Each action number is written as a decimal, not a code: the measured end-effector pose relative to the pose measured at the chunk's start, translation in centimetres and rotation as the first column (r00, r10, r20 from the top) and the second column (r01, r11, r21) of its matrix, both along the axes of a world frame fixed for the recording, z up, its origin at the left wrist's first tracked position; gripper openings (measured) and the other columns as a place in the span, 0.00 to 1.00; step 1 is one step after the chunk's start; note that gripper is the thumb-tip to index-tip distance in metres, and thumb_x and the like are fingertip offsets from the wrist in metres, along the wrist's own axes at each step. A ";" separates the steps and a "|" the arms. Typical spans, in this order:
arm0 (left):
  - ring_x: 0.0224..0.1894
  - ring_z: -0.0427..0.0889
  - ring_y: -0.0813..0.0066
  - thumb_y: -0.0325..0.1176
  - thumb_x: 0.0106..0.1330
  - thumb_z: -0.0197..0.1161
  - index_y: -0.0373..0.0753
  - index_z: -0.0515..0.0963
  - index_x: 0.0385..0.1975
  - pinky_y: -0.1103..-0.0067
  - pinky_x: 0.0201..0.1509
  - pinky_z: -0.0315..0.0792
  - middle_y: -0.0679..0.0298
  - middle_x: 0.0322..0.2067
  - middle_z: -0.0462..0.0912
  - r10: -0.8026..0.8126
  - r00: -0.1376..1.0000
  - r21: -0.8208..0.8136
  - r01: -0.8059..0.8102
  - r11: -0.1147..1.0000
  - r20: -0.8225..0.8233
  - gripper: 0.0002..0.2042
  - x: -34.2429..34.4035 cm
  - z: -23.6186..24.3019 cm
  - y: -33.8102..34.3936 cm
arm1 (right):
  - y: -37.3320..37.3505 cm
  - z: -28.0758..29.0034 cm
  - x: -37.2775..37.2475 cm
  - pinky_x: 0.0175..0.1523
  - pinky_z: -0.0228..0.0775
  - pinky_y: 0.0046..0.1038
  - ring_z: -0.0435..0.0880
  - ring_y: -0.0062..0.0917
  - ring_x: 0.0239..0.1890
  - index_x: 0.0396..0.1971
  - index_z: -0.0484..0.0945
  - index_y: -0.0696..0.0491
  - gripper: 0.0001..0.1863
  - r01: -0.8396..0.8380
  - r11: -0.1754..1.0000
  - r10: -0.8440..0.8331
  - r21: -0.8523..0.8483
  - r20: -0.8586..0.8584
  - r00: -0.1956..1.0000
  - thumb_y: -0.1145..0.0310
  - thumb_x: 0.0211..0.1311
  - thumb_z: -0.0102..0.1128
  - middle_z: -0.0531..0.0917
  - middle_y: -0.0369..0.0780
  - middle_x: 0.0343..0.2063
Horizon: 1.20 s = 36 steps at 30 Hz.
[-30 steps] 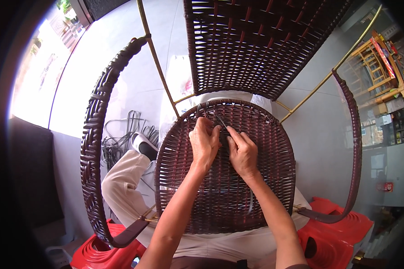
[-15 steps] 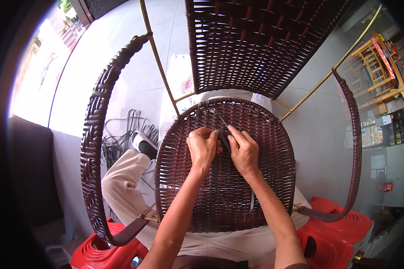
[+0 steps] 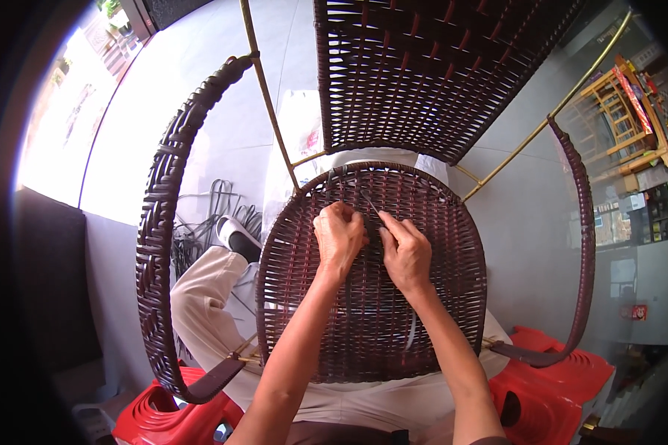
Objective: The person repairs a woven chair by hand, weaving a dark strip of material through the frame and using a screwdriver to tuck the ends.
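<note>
The nearest thing to a label was a red and white sticker (image 3: 634, 312) at the far right, too small for me to read; a red banner (image 3: 632, 100) ran along a wooden frame (image 3: 613, 119) above it, and the clear bag (image 3: 297, 119) on the floor past the seat bore a red print, blurred and partly lost in glare. The seat (image 3: 375, 311) lay over my lap, its brown weave under both hands and its front edge partly covered by my forearms. My left hand (image 3: 339, 239) was curled near the middle of the weave, fingers bunched with the thumb pressed against them; whether they pinched a strip I could not tell, since the knuckles hid it. My right hand (image 3: 408, 256), just beside it, pinched a thin tool (image 3: 370, 202) between thumb and forefinger, its handle hidden in my grip and its tip hard to make out against the dark weave. A pale strip (image 3: 411, 330) showed near my right forearm. The chair's back (image 3: 423, 81) was cut off by the upper edge, and two red stools (image 3: 557, 393) by the lower corners. To my left, dark loose strips (image 3: 189, 252) lay tangled, partly behind my shoe (image 3: 237, 239).
</note>
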<state>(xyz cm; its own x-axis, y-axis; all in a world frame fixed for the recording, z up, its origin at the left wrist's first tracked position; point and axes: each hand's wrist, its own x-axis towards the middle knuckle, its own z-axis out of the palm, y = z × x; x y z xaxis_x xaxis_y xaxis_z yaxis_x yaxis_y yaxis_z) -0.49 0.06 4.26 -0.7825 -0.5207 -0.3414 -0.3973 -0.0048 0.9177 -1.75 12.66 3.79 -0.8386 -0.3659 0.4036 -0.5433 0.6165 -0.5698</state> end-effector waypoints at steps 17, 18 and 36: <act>0.14 0.78 0.76 0.25 0.59 0.55 0.26 0.73 0.26 0.83 0.15 0.72 0.57 0.17 0.79 -0.040 0.996 -0.023 0.038 0.999 -0.086 0.07 0.4 -1.0 -0.2 | -2.8 0.0 -5.1 0.30 0.71 0.30 0.79 0.33 0.28 0.28 0.75 0.57 0.06 -0.030 1.000 0.030 0.000 0.007 1.000 0.74 0.48 0.61 0.78 0.40 0.28; 0.14 0.78 0.77 0.25 0.59 0.55 0.26 0.73 0.26 0.83 0.15 0.72 0.57 0.16 0.78 -0.041 0.995 -0.032 0.038 0.999 -0.096 0.07 0.5 -1.0 -0.2 | -3.3 -0.1 -5.5 0.30 0.71 0.30 0.79 0.33 0.28 0.28 0.75 0.57 0.06 -0.033 0.999 0.033 0.000 0.009 0.999 0.74 0.48 0.61 0.78 0.40 0.28; 0.13 0.76 0.78 0.25 0.59 0.56 0.26 0.73 0.23 0.84 0.14 0.70 0.58 0.14 0.77 -0.038 0.986 -0.122 0.018 0.992 -0.164 0.07 0.4 -2.4 0.0 | -4.2 -1.3 -7.2 0.30 0.69 0.30 0.77 0.33 0.25 0.24 0.75 0.55 0.08 -0.134 0.987 0.138 -0.089 0.037 0.990 0.78 0.41 0.65 0.75 0.39 0.23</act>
